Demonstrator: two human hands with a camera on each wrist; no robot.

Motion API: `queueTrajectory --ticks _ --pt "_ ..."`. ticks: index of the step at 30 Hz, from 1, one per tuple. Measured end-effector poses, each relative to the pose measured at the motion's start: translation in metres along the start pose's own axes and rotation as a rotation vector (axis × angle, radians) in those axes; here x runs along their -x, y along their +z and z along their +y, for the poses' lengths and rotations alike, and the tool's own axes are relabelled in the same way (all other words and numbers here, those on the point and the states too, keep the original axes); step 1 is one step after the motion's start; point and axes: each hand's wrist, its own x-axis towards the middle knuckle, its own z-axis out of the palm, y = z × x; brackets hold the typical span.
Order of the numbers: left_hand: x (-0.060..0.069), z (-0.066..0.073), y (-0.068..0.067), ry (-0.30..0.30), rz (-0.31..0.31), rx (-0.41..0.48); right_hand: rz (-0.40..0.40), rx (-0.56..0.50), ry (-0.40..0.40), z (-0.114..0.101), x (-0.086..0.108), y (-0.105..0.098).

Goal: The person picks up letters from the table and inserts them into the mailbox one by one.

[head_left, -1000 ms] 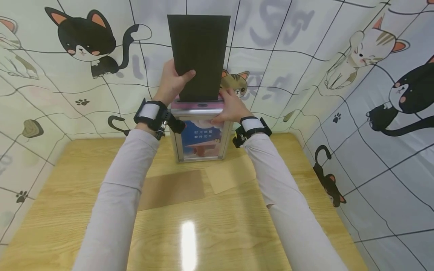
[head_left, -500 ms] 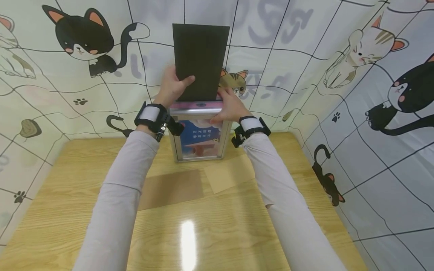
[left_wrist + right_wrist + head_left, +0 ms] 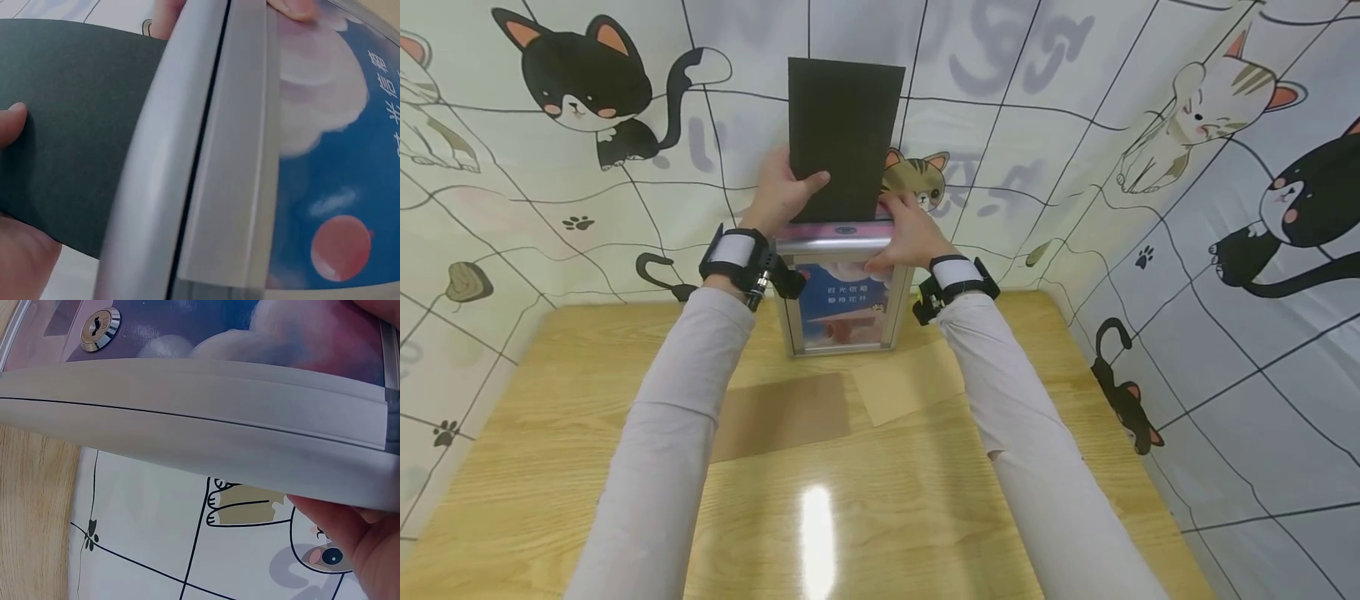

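Observation:
My left hand (image 3: 777,196) pinches the left edge of a flat black card or envelope (image 3: 847,125), thumb across its front. This black piece stands upright, its lower end in the slot on top of a letter box (image 3: 844,302). The box has a silver frame, a pink top and a blue front with white Chinese writing. My right hand (image 3: 913,236) grips the box's upper right corner, thumb on the front, fingers over the top. In the left wrist view, the black sheet (image 3: 75,125) bends slightly behind the silver top edge. A key lock (image 3: 100,329) shows in the right wrist view.
On the wooden table (image 3: 880,517), in front of the box, lie a brown paper rectangle (image 3: 786,417) and a lighter tan one (image 3: 906,387), both flat. A cloth printed with cats (image 3: 587,92) closes off the back and sides, right behind the box.
The black piece has sunk lower into the slot, and less of it stands above the box. My left hand stays on its edge; my right hand has kept its place on the box.

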Motion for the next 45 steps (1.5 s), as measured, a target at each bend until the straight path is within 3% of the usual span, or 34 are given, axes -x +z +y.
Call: queueTrajectory --ticks 8,14,28,31,35,39,45 --pt "-0.001 -0.005 0.003 -0.003 -0.063 -0.034 -0.005 0.002 0.011 0.002 -0.001 0.001" --pt "0.000 -0.012 0.005 -0.023 -0.114 -0.128 -0.010 -0.002 0.008 0.002 -0.002 0.000" --pt "-0.002 -0.022 0.006 0.028 -0.178 -0.211 -0.027 0.013 0.038 0.000 -0.003 -0.002" --pt "0.001 -0.021 -0.002 0.027 -0.236 -0.219 -0.018 0.004 0.018 0.001 -0.004 -0.001" --pt "0.009 -0.013 -0.023 0.020 -0.327 -0.315 -0.019 0.004 0.009 -0.001 -0.003 0.000" --pt "0.013 -0.004 -0.034 0.024 -0.347 -0.440 -0.030 0.010 0.026 -0.001 -0.002 -0.002" --pt "0.019 -0.002 -0.035 0.049 -0.349 -0.542 -0.029 -0.011 0.026 -0.001 -0.002 -0.002"
